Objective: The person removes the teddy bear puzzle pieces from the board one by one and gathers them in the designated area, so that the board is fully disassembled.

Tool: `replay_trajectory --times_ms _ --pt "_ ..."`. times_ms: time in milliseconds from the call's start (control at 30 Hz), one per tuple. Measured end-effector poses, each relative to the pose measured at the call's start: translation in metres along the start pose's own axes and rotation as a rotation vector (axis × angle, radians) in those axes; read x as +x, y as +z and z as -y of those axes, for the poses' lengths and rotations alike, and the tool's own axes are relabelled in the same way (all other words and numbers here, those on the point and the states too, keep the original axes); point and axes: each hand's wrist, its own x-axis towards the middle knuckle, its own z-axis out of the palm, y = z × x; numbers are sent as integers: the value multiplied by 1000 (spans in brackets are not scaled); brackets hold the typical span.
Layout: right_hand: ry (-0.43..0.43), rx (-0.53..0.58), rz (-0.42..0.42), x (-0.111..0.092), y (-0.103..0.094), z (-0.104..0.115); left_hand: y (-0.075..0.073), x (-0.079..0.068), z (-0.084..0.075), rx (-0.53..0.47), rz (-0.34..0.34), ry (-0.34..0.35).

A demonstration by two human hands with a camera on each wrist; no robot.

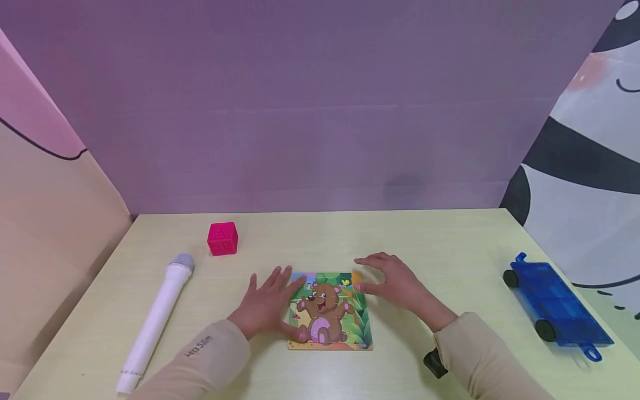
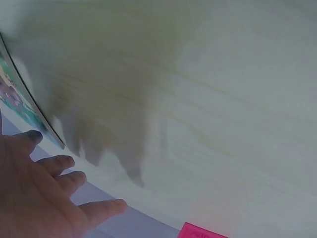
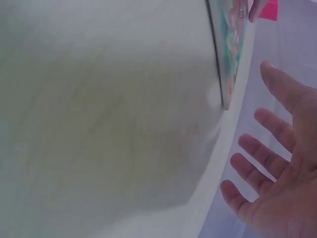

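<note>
A square bear-picture puzzle board (image 1: 327,319) lies flat near the front middle of the table. My left hand (image 1: 267,305) is at its left side, fingers spread; the thumb overlaps the lower left of the picture. By the upper right corner is my right hand (image 1: 397,282), its thumb at the board's edge and its fingers held apart. In the left wrist view the left hand (image 2: 42,186) shows straight, parted fingers beside the board (image 2: 22,99). The right wrist view shows the right hand (image 3: 282,153) with a bare palm, near the board's corner (image 3: 229,94).
On the pale table (image 1: 280,239), a pink cube (image 1: 223,239) stands at the back left. A white toy microphone (image 1: 156,325) lies along the left. Toward the right edge is a blue toy wagon (image 1: 560,303) with black wheels. A purple wall (image 1: 320,111) rises behind.
</note>
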Motion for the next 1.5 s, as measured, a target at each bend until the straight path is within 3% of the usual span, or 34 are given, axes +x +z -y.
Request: replay_trajectory --times_ms 400,867,1200,1500 --pt "-12 -55 22 4 17 -6 0 -3 0 -3 22 -26" --pt "28 -143 11 17 23 12 -7 -4 12 -29 42 -94" --pt "62 -140 27 25 25 24 -15 -8 18 -78 72 -151" --pt "73 -109 33 28 23 25 -11 -5 16 -116 81 -174"
